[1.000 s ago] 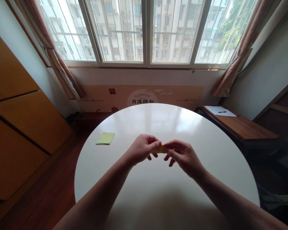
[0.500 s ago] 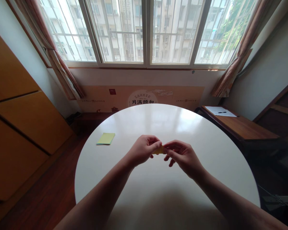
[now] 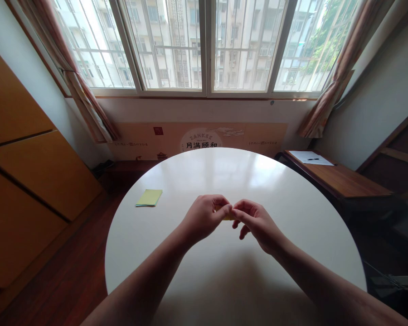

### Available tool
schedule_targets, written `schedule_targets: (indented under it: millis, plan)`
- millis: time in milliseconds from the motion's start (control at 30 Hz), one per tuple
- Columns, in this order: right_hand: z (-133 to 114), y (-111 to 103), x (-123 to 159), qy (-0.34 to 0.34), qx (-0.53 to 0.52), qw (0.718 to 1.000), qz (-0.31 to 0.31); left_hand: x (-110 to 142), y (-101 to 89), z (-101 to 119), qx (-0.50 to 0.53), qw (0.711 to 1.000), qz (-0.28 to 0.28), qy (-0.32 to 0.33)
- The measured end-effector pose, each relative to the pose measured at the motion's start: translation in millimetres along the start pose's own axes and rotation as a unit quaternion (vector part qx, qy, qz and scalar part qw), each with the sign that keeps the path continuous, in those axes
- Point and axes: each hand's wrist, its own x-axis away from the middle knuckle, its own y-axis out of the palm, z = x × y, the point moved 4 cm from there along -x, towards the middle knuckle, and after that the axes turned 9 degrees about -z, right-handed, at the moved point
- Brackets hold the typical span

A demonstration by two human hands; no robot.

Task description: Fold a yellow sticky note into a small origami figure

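Observation:
Over the middle of the white round table, my left hand [image 3: 206, 216] and my right hand [image 3: 256, 221] meet at the fingertips. Between them is a small piece of folded yellow paper [image 3: 228, 218], mostly covered by my fingers. The left thumb and fingers pinch it from the left. On the other side, the right thumb and forefinger are pinched at its right end, while the other right fingers curl loosely below. How the paper is folded cannot be made out. A stack of square paper sheets [image 3: 149, 198], yellow-green on top, lies at the table's left.
The white table [image 3: 136, 262] has a curved edge all round. To the right stands a low wooden table [image 3: 357, 183] bearing white paper [image 3: 309, 158] and a pen [image 3: 313, 159]. Wooden cabinets [image 3: 27, 181] line the left side, and a barred window [image 3: 173, 50] is ahead.
My thumbs have come closer together, and less of the yellow paper shows between them. The left hand has shifted slightly down. The paper stack lies where it was.

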Motion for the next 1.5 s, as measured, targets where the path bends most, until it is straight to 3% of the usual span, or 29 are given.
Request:
schedule_targets:
  millis: [167,400,633,867,1033,1200,1500]
  plan:
    - [-1,-1,0,-0.010,0.005,1.000,0.005,0,-1.0,2,-0.001,1.000,0.021,0.005]
    - [-6,-5,1,-0.014,-0.004,1.000,-0.008,0,-9.2,-10,0.147,0.988,0.030,-0.041]
    - [-8,-6,1,-0.013,-0.018,1.000,-0.004,-1,-7.6,-13,0.228,0.970,0.050,-0.073]
    - [-9,-12,2,-0.046,-0.043,0.997,0.053,-1,-17.0,-16,0.269,0.952,0.114,-0.089]
    - [-11,-9,1,-0.063,-0.031,0.997,0.041,-1,-10.7,-14,0.244,0.962,0.089,-0.084]
    - [-7,-5,0,-0.036,0.024,0.999,0.002,-4,-1.5,-12,0.215,0.973,0.043,-0.069]
    - [-5,-4,1,-0.031,0.002,0.999,0.014,-6,1.1,-15,0.250,0.966,0.008,-0.064]
